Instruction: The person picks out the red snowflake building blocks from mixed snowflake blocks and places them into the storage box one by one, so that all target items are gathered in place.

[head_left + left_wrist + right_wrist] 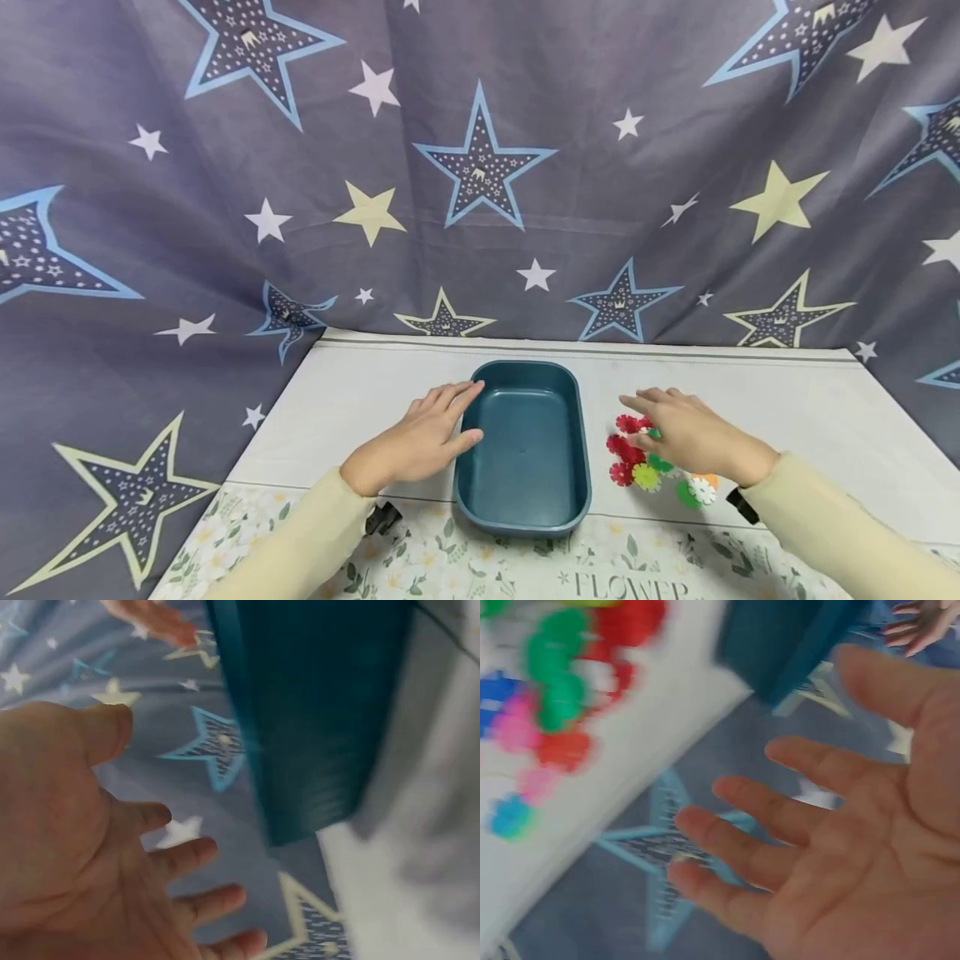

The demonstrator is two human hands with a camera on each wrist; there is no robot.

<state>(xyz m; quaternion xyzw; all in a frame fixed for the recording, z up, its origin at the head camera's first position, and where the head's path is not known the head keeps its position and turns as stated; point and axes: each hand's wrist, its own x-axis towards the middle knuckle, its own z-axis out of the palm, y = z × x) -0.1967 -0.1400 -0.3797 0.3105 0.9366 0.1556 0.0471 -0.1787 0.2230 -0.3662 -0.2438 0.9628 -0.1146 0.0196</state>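
Observation:
A dark teal rectangular plastic tub (522, 467) stands on the table with nothing inside. My left hand (420, 437) hovers by its left rim, fingers spread and holding nothing. In the left wrist view, a gap separates that hand (82, 847) from the tub (315, 712). Over a loose pile of small notched plastic discs (622, 450), right of the tub, is my right hand (686, 429); it holds nothing and hides part of the pile. Red, green, yellow-green, white and orange discs show there. The right wrist view adds blue and pink discs (516, 724), blurred.
The table wears a white cover (360, 375) with a floral front strip (450, 550). Behind and to the sides hangs a grey-purple curtain (450, 258) with stars. A dark strap piece (742, 505) sits at the right wrist, and another (384, 518) at the left.

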